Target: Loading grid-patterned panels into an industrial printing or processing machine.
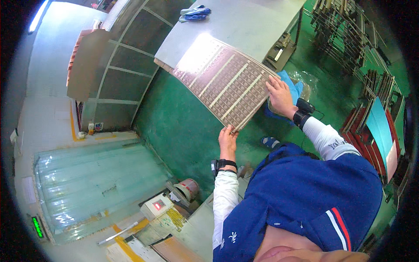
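Between my two hands is a stack of thin brown printed sheets (pixel 235 81), patterned with rows of small squares and pale strips. Its far part lies on the pale table (pixel 244 22), while the near end juts out over the green floor. My left hand (pixel 228 140) grips the near left corner, thumb on top. At the near right corner, my right hand (pixel 280 96) holds the edge with its fingers over the upper face. Light glares off the far left part of the sheets. The undersides of both hands' grips are hidden.
Blue and white gloves (pixel 195 14) lie on the table's far end. Metal racks (pixel 345 35) stand at right, near leaning red and blue panels (pixel 375 131). At left are a curtain of clear strips (pixel 100 187) and a bucket (pixel 188 188). Blue plastic (pixel 292 85) sits beside the table.
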Demonstrator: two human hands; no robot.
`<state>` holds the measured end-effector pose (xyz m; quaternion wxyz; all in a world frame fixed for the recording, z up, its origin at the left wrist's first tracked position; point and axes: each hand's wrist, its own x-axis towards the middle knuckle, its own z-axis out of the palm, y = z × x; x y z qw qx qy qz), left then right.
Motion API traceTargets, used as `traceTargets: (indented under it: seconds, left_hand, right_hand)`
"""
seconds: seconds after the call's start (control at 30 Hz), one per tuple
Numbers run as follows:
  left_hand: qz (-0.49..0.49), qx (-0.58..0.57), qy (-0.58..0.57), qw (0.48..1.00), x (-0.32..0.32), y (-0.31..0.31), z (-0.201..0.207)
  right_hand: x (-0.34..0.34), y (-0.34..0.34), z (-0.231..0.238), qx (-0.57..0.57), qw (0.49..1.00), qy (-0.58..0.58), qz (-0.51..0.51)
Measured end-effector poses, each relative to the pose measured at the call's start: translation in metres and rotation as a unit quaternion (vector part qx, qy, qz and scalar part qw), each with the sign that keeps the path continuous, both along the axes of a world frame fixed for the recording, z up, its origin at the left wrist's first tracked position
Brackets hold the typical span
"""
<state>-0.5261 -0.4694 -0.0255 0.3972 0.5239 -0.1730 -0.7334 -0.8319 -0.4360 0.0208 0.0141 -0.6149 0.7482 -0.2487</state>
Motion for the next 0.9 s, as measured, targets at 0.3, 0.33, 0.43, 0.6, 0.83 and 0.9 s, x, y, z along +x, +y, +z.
traceTargets:
  seconds: [0.3, 0.33, 0.43, 0.6, 0.83, 0.9]
  left_hand:
    - [-0.013, 0.004, -0.116, 0.993, 0.002, -0.019, -0.018]
    - [-0.007, 0.001, -0.106, 0.994, 0.004, -0.019, -0.019]
    - [0.002, -0.01, -0.078, 0.997, 0.005, -0.021, -0.01]
    - [0.006, -0.022, -0.049, 0.999, 0.002, -0.024, -0.002]
    - [-0.029, 0.027, -0.036, 0.999, -0.003, -0.026, -0.006]
    - [-0.019, 0.029, -0.06, 0.998, -0.008, -0.027, -0.005]
  right_hand:
    - [-0.028, -0.007, -0.02, -0.028, 0.997, -0.076, -0.004]
    - [-0.038, -0.009, -0.029, -0.04, 0.995, -0.093, -0.021]
    - [-0.059, -0.011, -0.044, -0.086, 0.98, -0.131, -0.125]
    - [-0.069, -0.011, -0.044, -0.08, 0.981, -0.134, -0.116]
    - [-0.055, -0.014, -0.039, -0.084, 0.975, -0.178, -0.107]
    - [-0.05, -0.01, -0.037, -0.08, 0.975, -0.177, -0.104]
